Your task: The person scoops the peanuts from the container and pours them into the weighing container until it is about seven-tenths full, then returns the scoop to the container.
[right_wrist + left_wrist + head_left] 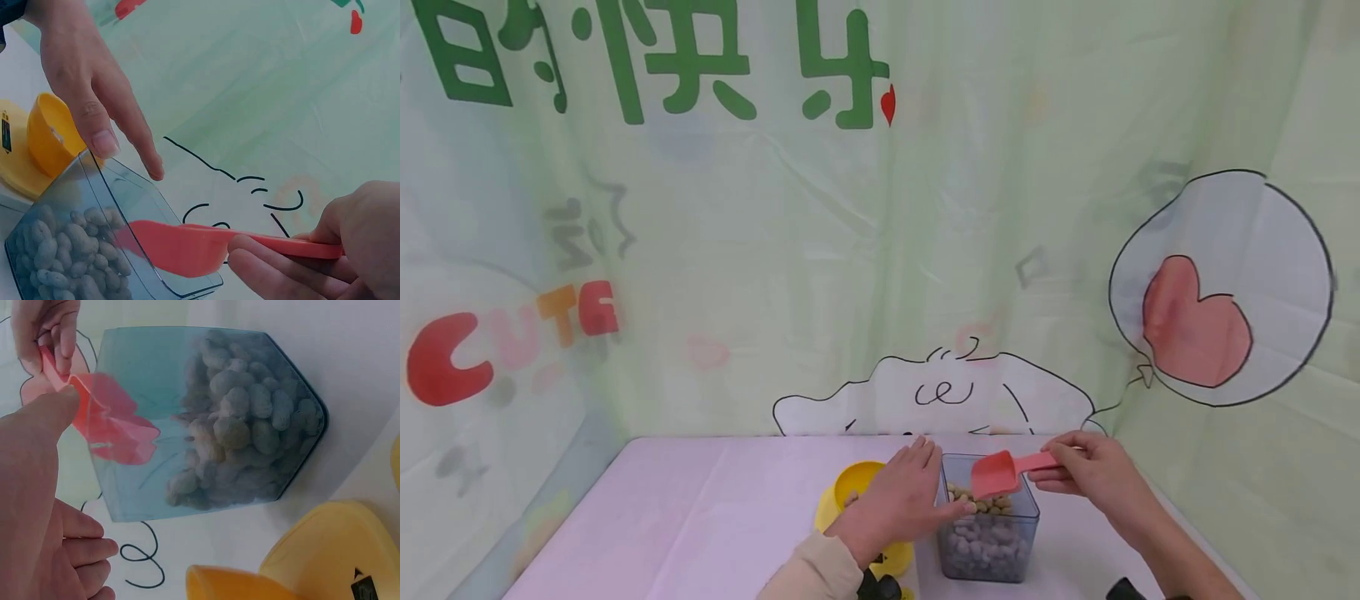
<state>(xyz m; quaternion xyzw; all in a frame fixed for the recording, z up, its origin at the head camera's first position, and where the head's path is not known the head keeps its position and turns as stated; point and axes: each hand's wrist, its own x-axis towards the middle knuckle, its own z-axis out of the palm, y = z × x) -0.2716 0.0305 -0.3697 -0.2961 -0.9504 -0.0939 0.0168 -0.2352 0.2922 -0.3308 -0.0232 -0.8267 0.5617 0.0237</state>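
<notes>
My right hand (1093,475) pinches the handle of a pink-red scoop (995,475) between thumb and fingers. The scoop's head reaches over the open top of a clear square container (1032,523). Peanuts in their shells (234,428) fill the lower part of that container. At its left rim is my left hand (902,500), fingers extended and thumb at the edge. From the right wrist view, the scoop's tip sits just inside the rim, above the peanuts.
Left of the container stands a yellow kitchen scale (895,560) with a yellow bowl (857,477) on it, partly hidden behind my left hand. A pinkish-white cloth covers the table (715,517). Behind it hangs a printed curtain (715,250).
</notes>
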